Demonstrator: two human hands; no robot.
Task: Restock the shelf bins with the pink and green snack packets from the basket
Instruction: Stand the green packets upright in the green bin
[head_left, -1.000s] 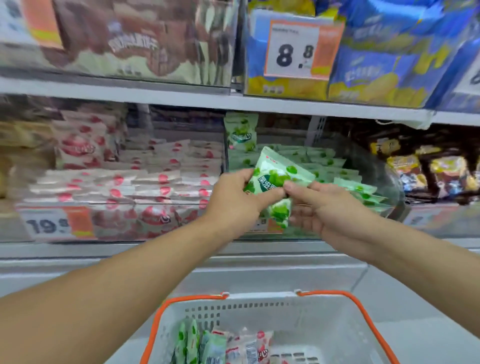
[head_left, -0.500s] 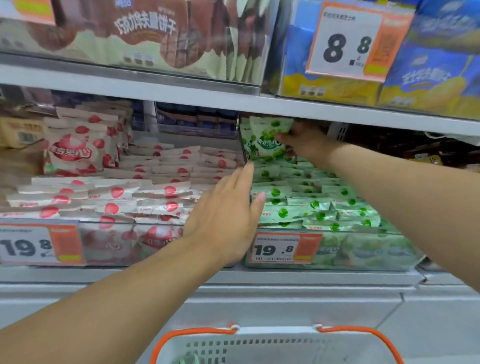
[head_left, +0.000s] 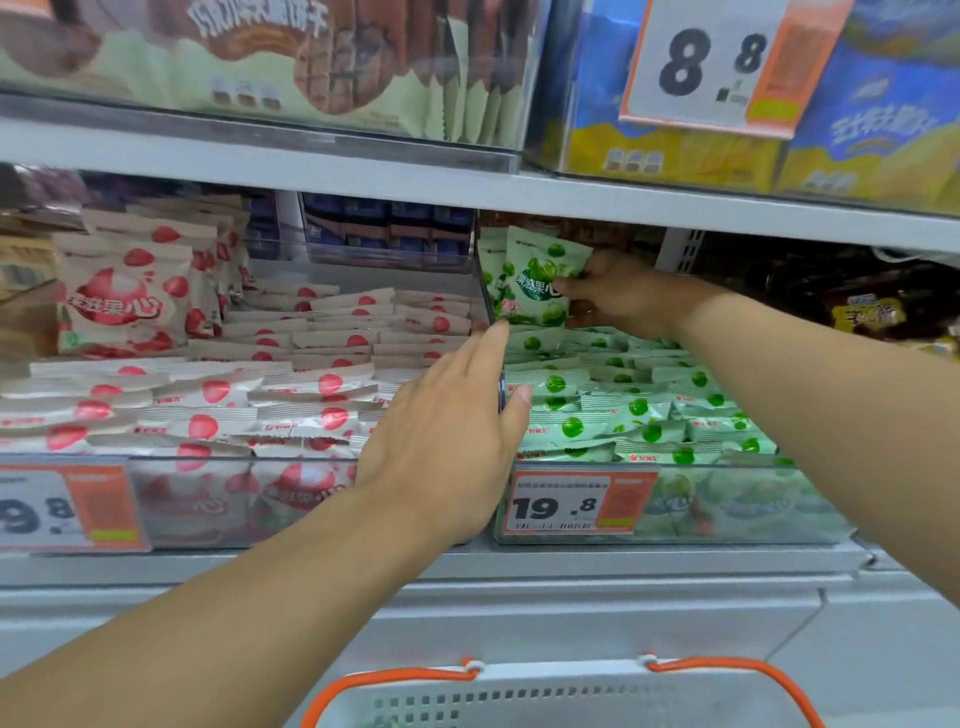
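The right hand (head_left: 608, 296) pinches a green packet (head_left: 540, 283) upright at the far end of the green bin (head_left: 727, 499); the left hand (head_left: 452, 421), spread, rests on the divider (head_left: 488, 291). Released carelessly, the packet may topple forward.

Left hand (head_left: 447, 441) stretched forward and up from lower left on a bare forearm, palm down, fingers straight and close together, thumb out to the right, nothing held. Right hand (head_left: 608, 296) reaching further in from the right on a bare arm, fingers curled, thumb in front, pinching an upright packet (head_left: 540, 280) by its right edge
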